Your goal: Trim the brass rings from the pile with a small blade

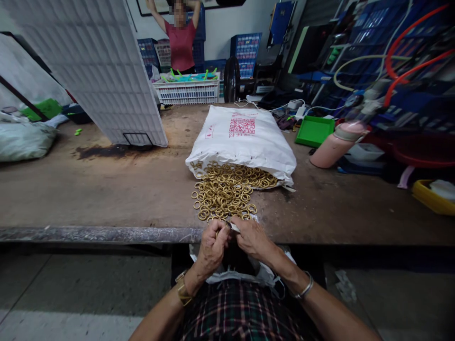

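My left hand is closed at the table's front edge, its fingers pinched round a brass-coloured ring that is mostly hidden. Close beside it, my right hand grips a small knife, of which only a pale, flat blade shows between the two hands. Just beyond my fingers lies a loose pile of brass-coloured rings. They spill from the mouth of a white woven sack with red print, which lies on its side on the table. An opened bag or cloth, pale in colour, sits at my lap below the hands.
The brown table has a worn front edge. A tall ribbed white panel stands at left. To the right are a green tray, a pink bottle and a yellow basin. Behind a white crate, a person raises both arms.
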Tool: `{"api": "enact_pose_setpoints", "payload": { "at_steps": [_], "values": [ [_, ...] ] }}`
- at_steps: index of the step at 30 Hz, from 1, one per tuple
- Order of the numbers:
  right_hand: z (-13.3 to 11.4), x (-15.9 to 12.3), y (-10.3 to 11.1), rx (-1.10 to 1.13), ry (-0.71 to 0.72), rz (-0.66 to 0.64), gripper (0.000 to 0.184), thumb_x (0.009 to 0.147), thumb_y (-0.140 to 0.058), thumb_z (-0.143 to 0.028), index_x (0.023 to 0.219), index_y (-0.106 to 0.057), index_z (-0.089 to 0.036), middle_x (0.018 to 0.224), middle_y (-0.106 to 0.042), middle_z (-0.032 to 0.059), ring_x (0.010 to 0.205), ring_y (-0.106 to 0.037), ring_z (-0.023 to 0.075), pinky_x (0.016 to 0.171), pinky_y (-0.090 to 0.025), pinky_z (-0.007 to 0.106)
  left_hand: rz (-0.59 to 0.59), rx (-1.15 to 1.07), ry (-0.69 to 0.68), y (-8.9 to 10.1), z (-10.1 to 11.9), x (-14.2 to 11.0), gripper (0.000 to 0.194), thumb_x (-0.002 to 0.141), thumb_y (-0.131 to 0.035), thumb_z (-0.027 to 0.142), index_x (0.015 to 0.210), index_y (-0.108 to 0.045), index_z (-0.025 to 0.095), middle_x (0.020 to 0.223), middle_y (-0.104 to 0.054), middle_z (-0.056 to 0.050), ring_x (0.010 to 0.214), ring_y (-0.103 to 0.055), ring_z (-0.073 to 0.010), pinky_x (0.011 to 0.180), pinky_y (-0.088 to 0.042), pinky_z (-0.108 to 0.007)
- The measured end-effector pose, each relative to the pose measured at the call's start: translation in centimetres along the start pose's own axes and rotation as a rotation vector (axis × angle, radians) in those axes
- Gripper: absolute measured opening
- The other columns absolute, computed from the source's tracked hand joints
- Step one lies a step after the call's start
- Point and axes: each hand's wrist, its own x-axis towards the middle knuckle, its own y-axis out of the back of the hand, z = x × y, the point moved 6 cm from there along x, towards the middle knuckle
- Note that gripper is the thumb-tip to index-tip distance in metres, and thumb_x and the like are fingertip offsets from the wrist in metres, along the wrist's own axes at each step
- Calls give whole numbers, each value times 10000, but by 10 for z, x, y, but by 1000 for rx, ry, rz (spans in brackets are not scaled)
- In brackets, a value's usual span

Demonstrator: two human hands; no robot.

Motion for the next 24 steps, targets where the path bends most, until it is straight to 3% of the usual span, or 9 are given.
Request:
{"api": "enact_pose_setpoints", "payload": {
  "at_steps": [3, 5, 9, 11, 14, 20, 24],
  "values": [
    [13, -2, 6, -63, -110, 12, 177, 744, -399, -137, 845, -540, -175, 669, -611, 45, 554, -491, 133, 519, -193, 259, -52, -54, -27, -5, 16, -9, 300, 789, -506, 444, 678, -484, 167, 556, -478, 28, 466, -407, -64, 456, -320, -186],
    [25, -3, 14, -80, -192, 62, 193, 763, -386, -136, 859, -549, -175, 673, -615, 46, 545, -489, 132, 520, -195, 260, -103, -174, 35, -10, 22, -11, 301, 787, -510, 446, 679, -475, 168, 544, -483, 32, 423, -383, -54, 404, -286, -179],
    [54, 0, 34, -75, -318, 258, 194, 821, -370, -205, 846, -561, -180, 697, -622, 52, 586, -511, 145, 539, -224, 254, -90, -470, 245, -12, 11, -2, 313, 749, -551, 461, 696, -442, 173, 634, -526, 25, 409, -379, -40, 345, -247, -151],
    [67, 4, 38, -69, -353, 292, 190, 827, -385, -241, 852, -563, -179, 721, -629, 56, 619, -528, 151, 546, -238, 249, -44, -564, 317, -10, 1, 3, 321, 722, -583, 455, 716, -438, 169, 706, -557, 10, 432, -398, -35, 346, -244, -137],
    [80, 13, 36, -56, -362, 259, 202, 824, -413, -283, 919, -566, -192, 792, -646, 57, 665, -551, 157, 554, -255, 242, -11, -594, 367, -7, -10, 4, 300, 713, -600, 417, 739, -440, 165, 731, -580, -3, 437, -414, -33, 350, -245, -130],
    [80, 21, 28, -102, -324, 235, 192, 809, -419, -242, 917, -575, -218, 814, -649, 47, 684, -558, 161, 548, -250, 247, -44, -663, 484, -8, -17, 1, 332, 683, -624, 338, 948, -497, 185, 687, -577, 4, 461, -464, -57, 357, -262, -133],
    [85, 19, 27, -36, -334, 281, 173, 803, -414, -250, 853, -576, -214, 731, -622, 30, 627, -522, 147, 536, -242, 243, -69, -771, 530, -11, -23, 2, 232, 671, -651, 286, 801, -539, 131, 711, -567, -21, 535, -503, -65, 380, -296, -133]
  ]
}}
